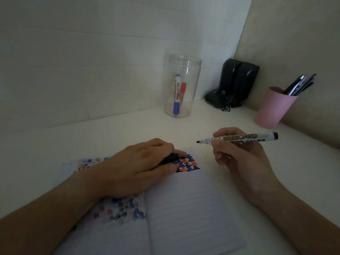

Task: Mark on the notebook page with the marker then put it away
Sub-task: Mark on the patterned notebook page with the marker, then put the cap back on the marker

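Observation:
An open lined notebook (185,205) lies on the white desk, with rows of black, red and blue marks at the top of its right page. My left hand (136,166) rests across the notebook and holds the marker's black cap (170,157) in its fingers. My right hand (237,153) holds an uncapped black whiteboard marker (239,138) level above the desk, just right of the page's top corner, tip pointing left. A clear plastic jar (181,85) at the back holds a blue and a red marker.
A pink cup (272,109) full of pens stands at the right by the wall. Two black speakers (237,80) with cables sit in the back corner. Walls close the desk at the back and right.

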The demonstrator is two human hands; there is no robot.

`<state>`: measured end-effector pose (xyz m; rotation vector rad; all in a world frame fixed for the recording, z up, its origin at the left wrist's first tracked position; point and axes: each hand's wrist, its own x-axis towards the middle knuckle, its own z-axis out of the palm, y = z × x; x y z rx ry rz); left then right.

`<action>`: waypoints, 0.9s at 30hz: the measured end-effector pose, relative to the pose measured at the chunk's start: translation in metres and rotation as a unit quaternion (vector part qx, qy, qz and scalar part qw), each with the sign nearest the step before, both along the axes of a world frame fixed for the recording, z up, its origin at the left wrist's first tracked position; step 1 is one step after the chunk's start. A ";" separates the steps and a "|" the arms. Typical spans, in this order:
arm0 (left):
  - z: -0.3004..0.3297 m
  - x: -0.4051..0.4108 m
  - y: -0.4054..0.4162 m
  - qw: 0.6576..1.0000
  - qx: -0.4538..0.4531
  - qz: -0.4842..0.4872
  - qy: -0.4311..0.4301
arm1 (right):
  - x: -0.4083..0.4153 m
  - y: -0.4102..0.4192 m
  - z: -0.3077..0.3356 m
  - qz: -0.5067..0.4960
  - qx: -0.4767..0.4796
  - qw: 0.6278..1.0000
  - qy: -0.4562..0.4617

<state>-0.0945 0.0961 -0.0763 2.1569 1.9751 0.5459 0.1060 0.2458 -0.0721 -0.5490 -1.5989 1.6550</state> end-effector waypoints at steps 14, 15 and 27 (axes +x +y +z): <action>0.006 -0.006 -0.005 0.967 0.224 0.115 0.031 | 0.001 0.000 0.003 0.029 -0.125 0.991 0.038; 0.007 -0.006 -0.005 0.964 0.238 0.119 0.029 | 0.002 0.000 0.004 0.035 -0.120 0.991 0.041; 0.012 0.001 -0.006 0.956 0.263 0.129 -0.015 | 0.001 -0.004 0.005 0.071 -0.101 0.991 0.059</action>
